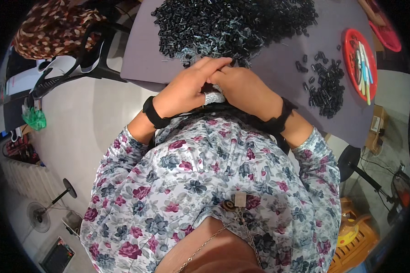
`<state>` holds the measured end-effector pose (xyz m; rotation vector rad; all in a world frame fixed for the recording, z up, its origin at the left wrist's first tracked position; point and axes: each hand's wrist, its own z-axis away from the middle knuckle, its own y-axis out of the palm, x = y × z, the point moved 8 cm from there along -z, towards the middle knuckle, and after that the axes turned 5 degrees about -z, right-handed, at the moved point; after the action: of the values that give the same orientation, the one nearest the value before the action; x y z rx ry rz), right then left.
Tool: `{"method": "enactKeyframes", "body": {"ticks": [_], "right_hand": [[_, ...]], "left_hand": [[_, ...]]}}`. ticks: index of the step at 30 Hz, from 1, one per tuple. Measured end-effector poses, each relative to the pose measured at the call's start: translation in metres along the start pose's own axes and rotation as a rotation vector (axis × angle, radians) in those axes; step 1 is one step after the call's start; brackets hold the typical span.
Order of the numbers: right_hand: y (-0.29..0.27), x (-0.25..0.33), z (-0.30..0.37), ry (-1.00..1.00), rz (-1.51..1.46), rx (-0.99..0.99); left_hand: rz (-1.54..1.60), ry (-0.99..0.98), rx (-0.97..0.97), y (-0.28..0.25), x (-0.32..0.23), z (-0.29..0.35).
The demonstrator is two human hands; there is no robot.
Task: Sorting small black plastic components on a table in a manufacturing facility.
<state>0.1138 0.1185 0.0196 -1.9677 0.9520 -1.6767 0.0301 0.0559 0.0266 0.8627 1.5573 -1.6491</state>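
Observation:
My left hand (183, 92) and my right hand (251, 92) meet at the table's near edge, close in front of my body. Their fingers are bent and pressed together, the left ones partly lying over the right. Whatever may be between the fingertips is hidden. Just beyond them spreads a large pile of small black plastic pieces (241, 22), with thin silvery metal bits (200, 43) mixed in along its near side. A smaller heap of black pieces (325, 88) lies to the right. Each wrist wears a black band.
The grey table (143, 45) carries both heaps. On its right edge, a red oval tray (349, 59) holds slim tools with white and blue handles. A black chair (95, 59) stands at the left, an orange plastic seat (357, 243) at lower right, a fan (38, 217) at lower left.

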Motion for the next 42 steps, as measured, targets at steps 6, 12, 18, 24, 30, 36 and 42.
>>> {"method": "enactKeyframes", "body": {"ticks": [6, 12, 18, 24, 30, 36, 42], "right_hand": [[-0.004, 0.01, -0.001, -0.063, 0.022, -0.022], [-0.004, 0.014, 0.0, -0.078, 0.065, -0.037], [0.004, 0.006, 0.006, -0.105, 0.083, -0.035], [0.003, -0.004, 0.003, 0.003, 0.064, -0.023], [-0.064, -0.025, 0.032, 0.147, 0.081, -0.259], [-0.149, -0.068, 0.094, 0.523, 0.323, -0.256], [-0.166, -0.079, 0.113, 0.592, 0.355, -0.339]], "left_hand": [[-0.231, 0.111, -0.075, 0.003, -0.005, 0.002], [-0.281, 0.147, -0.128, 0.003, -0.009, 0.007], [-0.357, 0.145, -0.138, 0.01, -0.002, 0.008], [-0.239, 0.106, -0.096, 0.003, 0.0, 0.0], [-0.203, -0.005, -0.014, 0.002, 0.006, -0.002], [-0.34, 0.208, -0.019, 0.022, -0.019, -0.025], [-0.545, 0.345, 0.004, 0.026, -0.028, -0.044]]}}
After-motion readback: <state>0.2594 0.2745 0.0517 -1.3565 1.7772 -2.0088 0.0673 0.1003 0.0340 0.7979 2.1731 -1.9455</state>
